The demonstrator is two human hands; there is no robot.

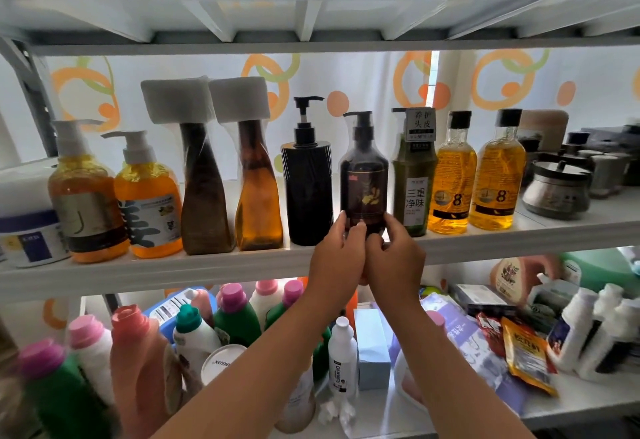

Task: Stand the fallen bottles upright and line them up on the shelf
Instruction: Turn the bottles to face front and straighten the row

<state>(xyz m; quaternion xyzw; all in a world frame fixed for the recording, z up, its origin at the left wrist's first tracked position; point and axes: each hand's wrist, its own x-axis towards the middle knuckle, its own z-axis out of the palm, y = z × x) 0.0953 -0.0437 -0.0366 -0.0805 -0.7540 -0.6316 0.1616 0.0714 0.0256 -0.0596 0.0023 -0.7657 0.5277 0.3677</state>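
Head view. Both hands reach up to the front edge of the white shelf (pixel 207 265) and close on the lower part of a dark brown pump bottle (pixel 364 175) wrapped in clear film, which stands upright on that shelf. The left hand (pixel 337 258) grips the bottle's lower left side, fingers wrapped around its base; the right hand (pixel 394 258) grips the lower right side, thumb and fingers pressed against the bottom edge. The two hands touch each other below the bottle.

Just beside the left hand stands a black pump bottle (pixel 307 182), upright. Farther out on that side: an amber twisted bottle (pixel 258 192) and a darker brown twisted bottle (pixel 204 192), each topped with a white foam block, then two orange pump bottles (pixel 149 203) (pixel 86 203), and a white tub (pixel 27 230) at the far end. All stand upright in a row.

Just beside the right hand stands a green bottle (pixel 414 182) with a tag on its neck, touching or nearly touching the held bottle. Beyond it are two yellow bottles (pixel 452 179) (pixel 497 175) with black caps, then a dark lidded jar (pixel 554 189).

Below the hands, a lower shelf (pixel 571 404) carries crowded detergent bottles, boxes and sachets.
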